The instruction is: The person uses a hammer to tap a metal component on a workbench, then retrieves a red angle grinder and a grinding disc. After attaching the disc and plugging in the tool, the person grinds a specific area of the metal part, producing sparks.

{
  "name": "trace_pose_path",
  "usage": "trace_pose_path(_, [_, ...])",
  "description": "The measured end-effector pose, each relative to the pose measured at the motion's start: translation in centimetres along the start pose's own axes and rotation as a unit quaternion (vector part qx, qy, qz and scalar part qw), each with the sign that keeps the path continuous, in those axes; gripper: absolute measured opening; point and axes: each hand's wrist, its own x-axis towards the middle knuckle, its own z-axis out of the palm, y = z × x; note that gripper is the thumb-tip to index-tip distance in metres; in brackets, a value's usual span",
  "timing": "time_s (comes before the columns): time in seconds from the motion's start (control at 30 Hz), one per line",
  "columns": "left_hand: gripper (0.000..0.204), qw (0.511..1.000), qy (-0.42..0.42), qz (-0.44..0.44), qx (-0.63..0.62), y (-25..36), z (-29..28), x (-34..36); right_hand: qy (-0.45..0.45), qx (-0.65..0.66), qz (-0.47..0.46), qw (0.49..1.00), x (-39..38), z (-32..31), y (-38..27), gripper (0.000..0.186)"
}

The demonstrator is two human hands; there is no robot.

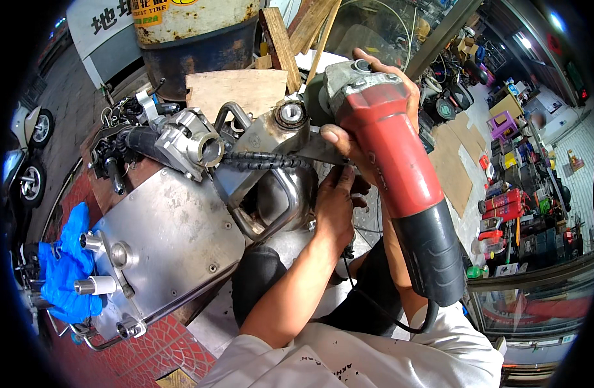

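A: Grip, right hand [381,97]: clenched round the neck of a red angle grinder [391,152], thumb along its side; grey gear head at top, black tail and cable trailing down past the forearm
B: Grip, left hand [336,204]: fingers pressed on the steel tube frame [281,207] just below the grinder head; whether they close round anything, cannot tell
A: Work item: welded bracket with round collar [290,115], touching the grinder head, black ribbed hose [264,160] crossing under it
B: Handling note, as judgement: keep both wrists firm, left fingers well back from the disc, cable behind the body, disc edge off the hose
A: Surroundings: flat steel plate [174,233] with stub ports, left; blue cloth [64,265] beside it; rusty drum [193,35] and wooden boards behind
B: Obstructions: hose and grey clamp block [190,142] crowd the left approach; knee close under the frame
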Motion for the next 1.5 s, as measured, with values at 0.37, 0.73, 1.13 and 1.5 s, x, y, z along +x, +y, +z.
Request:
trace_pose_path(0.37, [0.023, 1.0, -0.013, 0.009, -0.006, 0.1, 0.0, -0.3, 0.048, 0.125, 0.003, 0.991, 0.0, 1.2, 0.4, 0.105])
trace_pose_path(0.73, [0.023, 1.0, 0.005, -0.003, -0.001, 0.1, 0.1, -0.5, 0.037, 0.097, -0.008, 0.995, 0.0, 0.7, -0.1, 0.101])
trace_pose_path(1.13, [0.024, 0.981, -0.045, 0.114, 0.153, -4.5, -3.5, 2.7, 0.052, 0.104, -0.036, 0.993, -0.2, 1.5, 0.2, 0.102])
trace_pose_path(1.5, [0.029, 0.994, -0.067, 0.046, 0.069, -3.6, -2.8, 2.3, 0.02, 0.091, 0.002, 0.996, -0.9, 1.0, 0.2, 0.109])
